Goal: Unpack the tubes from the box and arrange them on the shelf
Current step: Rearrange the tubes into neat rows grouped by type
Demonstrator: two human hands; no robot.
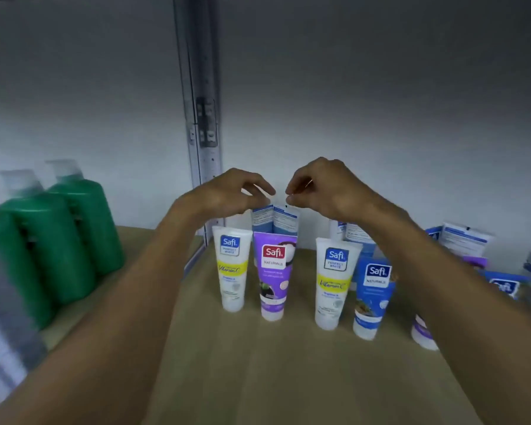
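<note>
Several Safi tubes stand cap-down on the wooden shelf (258, 363). The front row holds a white-and-yellow tube (232, 271), a purple tube (273, 277), a second white-and-yellow tube (333, 283) and a blue tube (371, 299). Behind the purple one stands a blue tube (275, 219) with its back label facing me. My left hand (230, 191) and my right hand (322, 187) hover over it, with curled fingertips pinching its top edge from either side.
Green pump bottles (52, 234) fill the shelf's left side. More blue and purple tubes (463, 243) crowd the back right, partly hidden by my right forearm. A metal upright (203, 118) runs up the grey back wall. The box is out of view.
</note>
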